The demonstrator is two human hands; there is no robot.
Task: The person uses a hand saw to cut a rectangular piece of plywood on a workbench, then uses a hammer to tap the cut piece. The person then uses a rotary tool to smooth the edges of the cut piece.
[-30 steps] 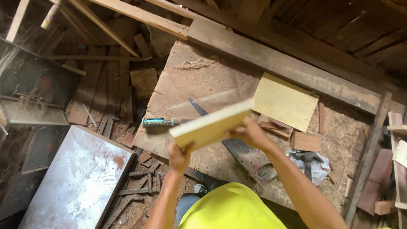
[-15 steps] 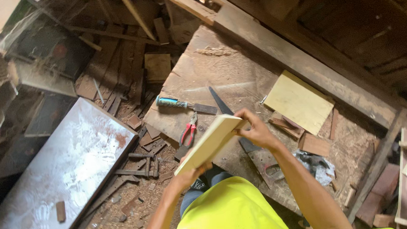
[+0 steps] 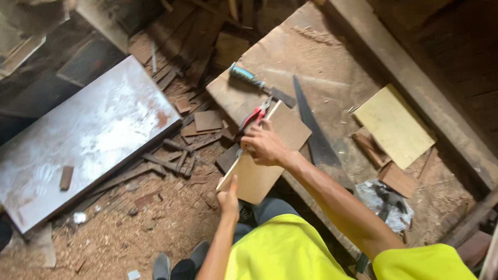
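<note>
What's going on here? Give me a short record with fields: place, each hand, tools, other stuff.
place: messy wood workshop, sawdust on the floor
left hand: grips the lower edge of a board
right hand: holds the board's upper part
tools on bench: chisel, red pliers, saw blade
other: yellow panel on the bench, grey sheet on the floor, wood scraps

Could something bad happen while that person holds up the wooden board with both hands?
Maybe. The left hand grips only the bottom corner of the wooden board, so it could slip. The handsaw lies close beside the right hand. Wood scraps litter the floor and could trip feet.
</note>
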